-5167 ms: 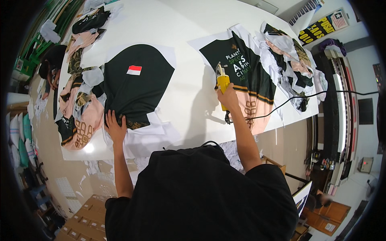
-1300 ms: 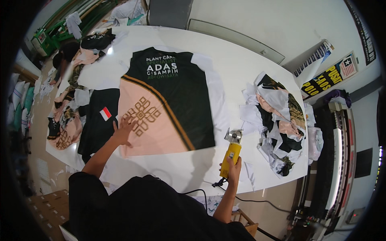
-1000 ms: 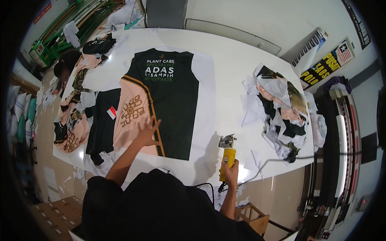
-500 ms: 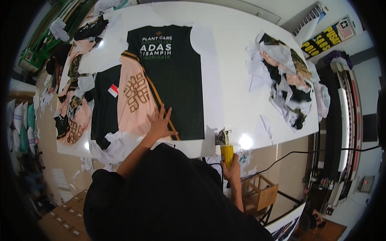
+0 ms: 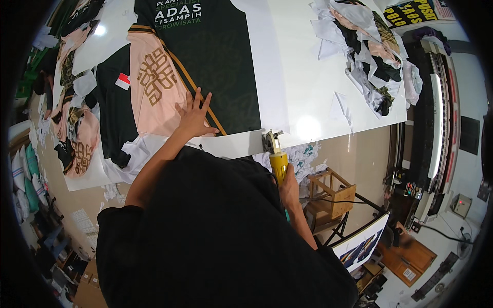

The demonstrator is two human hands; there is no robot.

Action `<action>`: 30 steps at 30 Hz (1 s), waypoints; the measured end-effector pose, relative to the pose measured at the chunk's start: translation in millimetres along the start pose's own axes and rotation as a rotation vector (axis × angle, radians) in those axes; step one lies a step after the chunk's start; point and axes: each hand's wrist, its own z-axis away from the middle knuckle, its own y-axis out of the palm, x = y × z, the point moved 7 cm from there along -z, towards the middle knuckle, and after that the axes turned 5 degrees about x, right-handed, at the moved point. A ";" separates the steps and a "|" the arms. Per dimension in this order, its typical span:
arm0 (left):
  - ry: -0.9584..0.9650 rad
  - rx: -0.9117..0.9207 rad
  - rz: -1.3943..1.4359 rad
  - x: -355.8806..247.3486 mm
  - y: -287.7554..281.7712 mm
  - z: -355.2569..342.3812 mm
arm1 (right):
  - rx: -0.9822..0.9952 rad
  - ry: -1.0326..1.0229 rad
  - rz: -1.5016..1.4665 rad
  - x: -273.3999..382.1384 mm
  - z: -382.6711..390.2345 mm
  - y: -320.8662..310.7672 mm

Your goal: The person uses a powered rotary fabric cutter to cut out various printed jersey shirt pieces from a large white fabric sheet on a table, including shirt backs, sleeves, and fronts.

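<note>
A dark green jersey panel [image 5: 226, 77] with printed lettering lies flat on the white table, a white margin along its right side. My left hand [image 5: 194, 119] rests on its lower left part with fingers spread, beside a brown-gold stripe and a pink panel [image 5: 163, 110] with a brown pattern. In my right hand [image 5: 289, 186] is a yellow handheld electric fabric cutter [image 5: 279, 165]. Its metal head is at the table's near edge, close to the panel's lower right corner. Whether the blade touches cloth I cannot tell.
Fabric and paper scraps [image 5: 370, 56] are heaped at the table's right. Cut pieces [image 5: 82, 133] pile along its left edge. A wooden stool [image 5: 334, 197] stands below the near edge, with scraps on the floor and a black cable passing. A long machine [image 5: 436, 128] runs at the right.
The view has tipped down, so the table sits higher in it. The cutter has moved left, nearer the panel's lower right corner. My left hand stays spread on the cloth.
</note>
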 end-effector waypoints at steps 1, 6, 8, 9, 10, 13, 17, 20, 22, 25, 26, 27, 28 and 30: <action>0.000 0.002 0.001 -0.4 0.4 -1.0 | -0.004 -0.004 0.004 2.8 -3.9 -0.8; -0.012 0.011 -0.004 -1.5 1.9 -0.7 | 0.014 0.058 -0.038 11.5 -30.1 4.4; -0.005 0.004 0.005 -3.2 -1.6 -2.0 | 0.024 0.071 -0.036 14.4 -33.3 6.0; -0.005 0.011 0.010 -3.4 -1.2 -1.0 | 0.033 0.095 -0.040 15.7 -32.8 6.0; -0.007 0.016 0.016 -2.6 -0.5 0.0 | 0.044 0.115 -0.043 17.2 -33.7 5.6; -0.011 0.013 0.030 -1.7 0.6 -0.7 | 0.037 0.111 -0.087 24.2 -34.7 1.4; -0.027 0.036 0.028 -1.0 -0.4 1.1 | 0.025 0.142 -0.072 23.6 -43.3 5.5; -0.011 0.027 0.022 -1.0 1.0 -0.4 | 0.001 0.095 -0.044 32.8 -52.7 4.1; -0.010 0.023 0.020 -0.6 2.1 0.1 | 0.002 0.076 -0.021 39.4 -62.4 1.4; -0.017 0.026 0.015 -0.3 1.2 0.5 | 0.006 0.114 -0.015 41.9 -79.7 2.5; -0.021 0.029 0.013 -0.3 0.7 0.7 | 0.008 0.097 -0.008 44.9 -84.2 1.5; -0.019 0.032 0.013 -0.5 0.9 0.9 | 0.011 0.079 -0.001 48.2 -88.3 0.2; -0.020 0.034 0.013 -0.4 1.4 1.3 | 0.015 0.060 0.007 51.3 -93.0 -0.5; -0.019 0.036 0.014 0.1 1.3 1.2 | -0.001 0.016 0.035 51.4 -104.9 -0.1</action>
